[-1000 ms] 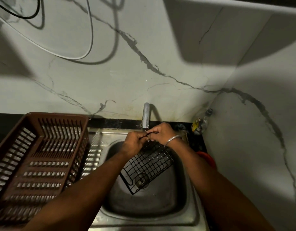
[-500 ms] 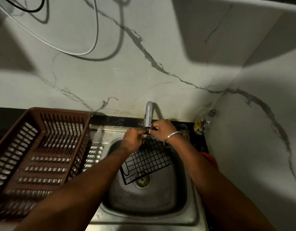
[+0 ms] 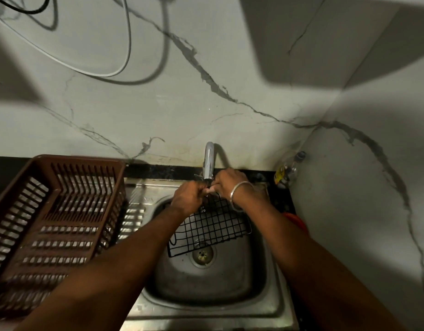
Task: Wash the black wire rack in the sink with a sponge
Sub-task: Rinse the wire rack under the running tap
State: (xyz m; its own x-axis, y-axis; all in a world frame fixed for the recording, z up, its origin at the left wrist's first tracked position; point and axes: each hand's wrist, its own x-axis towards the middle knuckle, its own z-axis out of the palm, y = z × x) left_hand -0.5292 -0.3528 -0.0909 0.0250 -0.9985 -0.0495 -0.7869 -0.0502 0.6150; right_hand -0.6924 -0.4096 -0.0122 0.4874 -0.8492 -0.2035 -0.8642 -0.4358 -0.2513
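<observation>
The black wire rack (image 3: 211, 225) hangs tilted over the steel sink (image 3: 206, 283), its lower edge near the drain (image 3: 202, 255). My left hand (image 3: 187, 195) and my right hand (image 3: 227, 183) both grip its top edge right under the tap (image 3: 209, 161). The fingers of both hands are closed together there. A silver bangle circles my right wrist. No sponge shows; whatever is inside the fists is hidden.
A brown plastic dish basket (image 3: 51, 223) fills the drainboard at the left. A small bottle (image 3: 287, 172) stands in the back right corner, with something orange (image 3: 298, 222) beside the sink's right edge. Marble walls close the back and right; cables (image 3: 87, 68) hang above.
The rack has swung up, so its lower edge has lifted off the drain and lies flatter. Both hands stay at the top edge under the tap.
</observation>
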